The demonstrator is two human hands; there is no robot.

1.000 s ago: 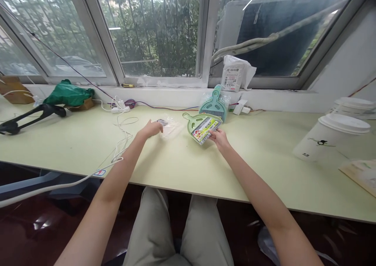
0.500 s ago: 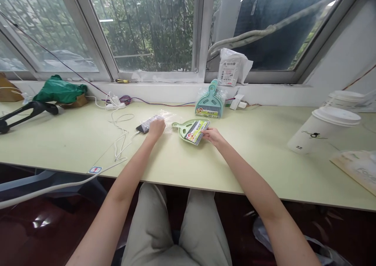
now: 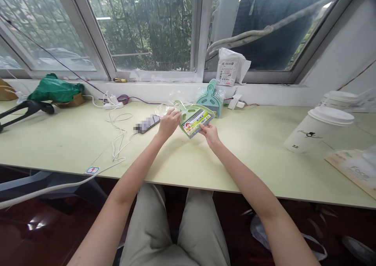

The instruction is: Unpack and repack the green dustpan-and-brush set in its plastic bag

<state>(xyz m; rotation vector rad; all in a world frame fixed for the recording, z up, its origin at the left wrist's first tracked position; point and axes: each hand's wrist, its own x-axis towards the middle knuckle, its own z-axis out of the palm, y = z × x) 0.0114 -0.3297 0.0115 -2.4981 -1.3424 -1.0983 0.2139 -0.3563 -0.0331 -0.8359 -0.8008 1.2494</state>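
Note:
A light-green dustpan and brush set point(image 3: 196, 121) with a bright printed label is held tilted above the table, its handle toward the upper left. My right hand point(image 3: 210, 135) grips its lower right edge, thumb over the label side. My left hand point(image 3: 169, 124) is closed beside the handle, pinching a clear plastic bag point(image 3: 163, 108) that spreads behind the fingers and around the handle end. How far the bag covers the handle is hard to make out. Just left of that hand lies a phone point(image 3: 150, 123), its near end blurred out. Stacked teal dustpan sets point(image 3: 210, 98) stand behind.
White cables point(image 3: 117, 140) and a power strip point(image 3: 113, 104) lie to the left. Further left are a green bag point(image 3: 55, 89) and a black stand-like object point(image 3: 29, 110). White cups point(image 3: 320, 129) and a tissue pack point(image 3: 352, 168) sit at the right. A window runs behind the table point(image 3: 249, 168).
The green dustpan set has been raised and turned, its label facing me more. My left hand has moved right from the phone to the handle, bringing the clear bag along.

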